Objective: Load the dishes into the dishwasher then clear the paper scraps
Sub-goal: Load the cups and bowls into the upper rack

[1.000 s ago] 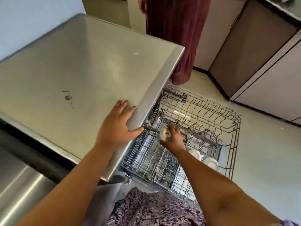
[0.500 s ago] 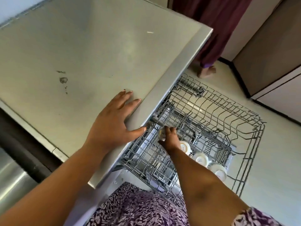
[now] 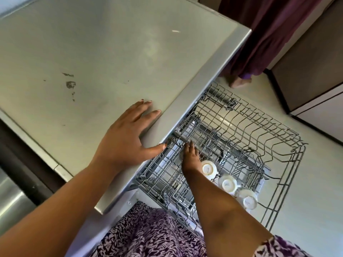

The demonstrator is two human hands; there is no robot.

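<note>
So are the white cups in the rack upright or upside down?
Upside down. The three white cups in the dishwasher rack show their base rings and printed undersides facing up.

Probably a kitchen: steel counter [image 3: 111,52], dishwasher rack [image 3: 241,138], cabinets [image 3: 306,62].

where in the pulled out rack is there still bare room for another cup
The far half of the rack, toward the bare foot, holds only empty tines. It is crowded along the near right edge, where three upturned cups sit in a row beside the right hand, which covers another.
</note>
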